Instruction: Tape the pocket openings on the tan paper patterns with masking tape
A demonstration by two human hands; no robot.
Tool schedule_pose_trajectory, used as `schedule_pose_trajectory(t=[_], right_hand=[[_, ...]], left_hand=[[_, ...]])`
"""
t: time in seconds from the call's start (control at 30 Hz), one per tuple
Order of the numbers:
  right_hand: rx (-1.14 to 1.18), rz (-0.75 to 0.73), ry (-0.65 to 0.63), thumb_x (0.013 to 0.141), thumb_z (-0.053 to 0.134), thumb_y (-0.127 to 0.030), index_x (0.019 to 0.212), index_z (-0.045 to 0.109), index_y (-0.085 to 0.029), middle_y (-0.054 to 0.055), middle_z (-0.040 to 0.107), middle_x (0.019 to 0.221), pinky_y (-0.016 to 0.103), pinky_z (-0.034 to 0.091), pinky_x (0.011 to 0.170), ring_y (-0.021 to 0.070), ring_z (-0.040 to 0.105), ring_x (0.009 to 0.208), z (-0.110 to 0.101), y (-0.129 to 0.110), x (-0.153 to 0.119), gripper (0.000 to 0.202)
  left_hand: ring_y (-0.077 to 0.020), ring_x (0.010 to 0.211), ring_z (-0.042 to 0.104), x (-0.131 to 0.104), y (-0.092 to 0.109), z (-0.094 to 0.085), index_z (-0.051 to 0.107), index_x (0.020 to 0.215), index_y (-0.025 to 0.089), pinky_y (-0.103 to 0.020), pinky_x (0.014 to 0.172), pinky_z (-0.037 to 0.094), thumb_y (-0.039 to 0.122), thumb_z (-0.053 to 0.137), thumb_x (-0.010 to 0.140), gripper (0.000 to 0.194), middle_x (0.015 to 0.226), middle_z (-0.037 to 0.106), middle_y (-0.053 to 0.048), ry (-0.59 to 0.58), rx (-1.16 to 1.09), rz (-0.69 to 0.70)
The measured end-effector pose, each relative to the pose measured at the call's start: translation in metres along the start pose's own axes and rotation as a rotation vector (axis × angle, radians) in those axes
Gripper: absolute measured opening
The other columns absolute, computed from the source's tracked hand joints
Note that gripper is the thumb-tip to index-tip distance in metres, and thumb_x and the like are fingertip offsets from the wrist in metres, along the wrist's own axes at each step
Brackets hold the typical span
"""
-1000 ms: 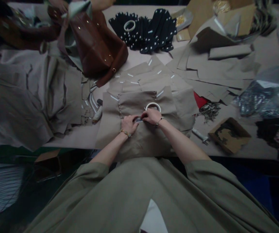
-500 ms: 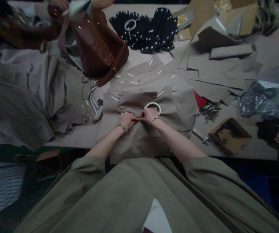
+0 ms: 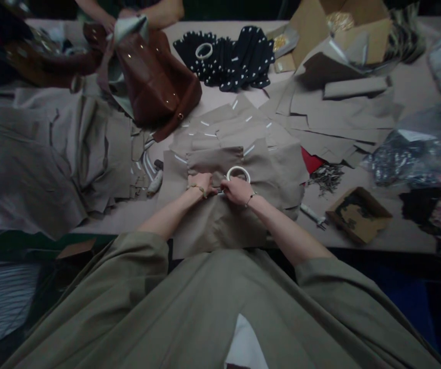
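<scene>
Both my hands are on the tan cloth [image 3: 239, 228], in the middle of the frame. My left hand [image 3: 203, 180] rests on it with the fingers bent and pointing right; my right hand [image 3: 239, 190] faces it from the other side, fingertips drawn in. Between them lies a small pale strip [image 3: 220, 191], near the fingertips of both. It is too small and blurred for me to tell whether either grip is clamped on it or on a fold of the cloth. Just beyond my right knuckles is a white ring [image 3: 238, 168], its near edge hidden by that hand.

The cloth reaches over the near edge of the surface [image 3: 143, 212] towards my shirt [image 3: 212, 292]. More tan pieces [image 3: 43, 154] are heaped at the left of the frame. At the upper left stands a brown bag [image 3: 147, 77], with another person's hands [image 3: 107, 21] at its top. Right of it, at the top centre, a second ring [image 3: 204, 45] sits on dotted fabric [image 3: 241, 61]. To the right of my hands are a red piece [image 3: 311, 160], a heap of small metal bits [image 3: 326, 178], a tool [image 3: 311, 213] and a box [image 3: 372, 223] holding dark pieces [image 3: 351, 207].
</scene>
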State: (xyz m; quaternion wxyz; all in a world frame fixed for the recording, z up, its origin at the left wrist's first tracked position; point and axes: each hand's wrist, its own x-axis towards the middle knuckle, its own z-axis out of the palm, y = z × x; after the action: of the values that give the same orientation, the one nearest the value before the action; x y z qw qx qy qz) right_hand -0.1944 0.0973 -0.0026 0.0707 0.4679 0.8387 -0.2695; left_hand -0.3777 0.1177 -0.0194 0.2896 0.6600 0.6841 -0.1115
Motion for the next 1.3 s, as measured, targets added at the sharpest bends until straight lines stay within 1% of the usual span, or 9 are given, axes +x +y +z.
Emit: schedule_pose_trajectory(t=[0.17,0.3,0.43,0.57,0.73,0.9,1.0,1.13,1.3], right_hand=[[0.234,0.025,0.156,0.101,0.039,-0.031,0.156,0.031,-0.011,0.015,0.071,0.116,0.032,0.048,0.083,0.0255,0.067,0.099,0.005,-0.021,-0.059,0.059],[0.335,0.059,0.199,0.102,0.032,-0.030,0.163,0.016,-0.012,0.015,0.072,0.117,0.035,0.049,0.085,0.0266,0.069,0.098,0.016,-0.038,-0.085,0.066],[0.367,0.142,0.209,0.104,0.034,-0.032,0.158,0.032,-0.016,0.012,0.075,0.112,0.032,0.050,0.082,0.0246,0.071,0.096,0.018,-0.043,-0.092,0.056],[0.384,0.166,0.178,0.105,0.043,-0.039,0.121,0.066,-0.024,0.005,0.077,0.103,0.026,0.048,0.079,0.0205,0.072,0.095,0.009,-0.045,-0.097,0.032],[0.313,0.184,0.209,0.104,0.045,-0.044,0.114,0.071,-0.029,0.005,0.076,0.111,0.026,0.046,0.076,0.0203,0.070,0.099,-0.002,-0.048,-0.097,0.032],[0.933,0.249,0.207,0.097,0.044,-0.062,0.103,0.067,-0.023,0.004,0.072,0.084,0.024,0.044,0.059,0.0161,0.062,0.069,0.014,-0.032,-0.080,0.045],[1.168,0.380,0.390,0.092,0.042,-0.072,0.112,0.063,-0.021,0.005,0.067,0.082,0.023,0.043,0.056,0.0143,0.054,0.061,0.014,-0.005,-0.068,0.059],[0.633,0.342,0.578,0.102,0.032,-0.047,0.149,0.046,-0.017,0.012,0.067,0.109,0.031,0.050,0.080,0.0203,0.061,0.088,-0.029,0.044,-0.043,0.058],[-0.075,0.194,0.415,0.098,0.045,-0.022,0.160,0.036,-0.013,0.022,0.052,0.138,0.041,0.042,0.102,0.0303,0.051,0.121,-0.086,0.096,0.022,0.064]], left_hand=[[-0.0199,0.105,0.071,-0.064,0.000,0.023,0.064,0.135,0.024,-0.030,0.089,0.054,0.030,0.074,0.085,0.051,0.117,0.076,-0.007,0.136,-0.608,0.359],[-0.0192,0.093,0.071,-0.101,0.013,0.040,0.077,0.103,0.019,-0.031,0.080,0.057,0.032,0.067,0.090,0.020,0.105,0.078,-0.007,0.255,-0.832,0.360],[-0.0188,0.090,0.069,-0.121,0.019,0.040,0.073,0.085,0.020,-0.033,0.083,0.056,0.029,0.063,0.093,0.015,0.095,0.076,-0.006,0.364,-0.691,0.392],[-0.0235,0.110,0.066,-0.134,0.015,0.036,0.072,0.099,0.022,-0.039,0.100,0.053,0.027,0.059,0.096,0.014,0.112,0.075,-0.009,0.528,-0.496,0.405],[-0.0240,0.111,0.067,-0.136,0.018,0.037,0.072,0.112,0.024,-0.039,0.101,0.052,0.028,0.054,0.099,0.022,0.116,0.075,-0.008,0.509,-0.378,0.421],[-0.0229,0.101,0.068,-0.141,0.030,0.032,0.075,0.093,0.025,-0.037,0.095,0.052,0.032,0.048,0.102,0.029,0.102,0.077,-0.008,0.556,-0.381,0.419],[-0.0226,0.102,0.068,-0.130,0.026,0.032,0.076,0.093,0.026,-0.037,0.097,0.052,0.032,0.053,0.099,0.025,0.103,0.077,-0.007,0.536,-0.479,0.394],[-0.0188,0.082,0.069,-0.082,0.005,0.034,0.078,0.097,0.022,-0.031,0.079,0.055,0.025,0.061,0.091,0.019,0.089,0.078,-0.004,0.234,-0.674,0.107],[-0.0128,0.065,0.065,-0.032,-0.003,0.035,0.069,0.118,0.020,-0.024,0.065,0.049,0.017,0.061,0.087,0.032,0.078,0.074,0.001,-0.071,-0.750,-0.057]])
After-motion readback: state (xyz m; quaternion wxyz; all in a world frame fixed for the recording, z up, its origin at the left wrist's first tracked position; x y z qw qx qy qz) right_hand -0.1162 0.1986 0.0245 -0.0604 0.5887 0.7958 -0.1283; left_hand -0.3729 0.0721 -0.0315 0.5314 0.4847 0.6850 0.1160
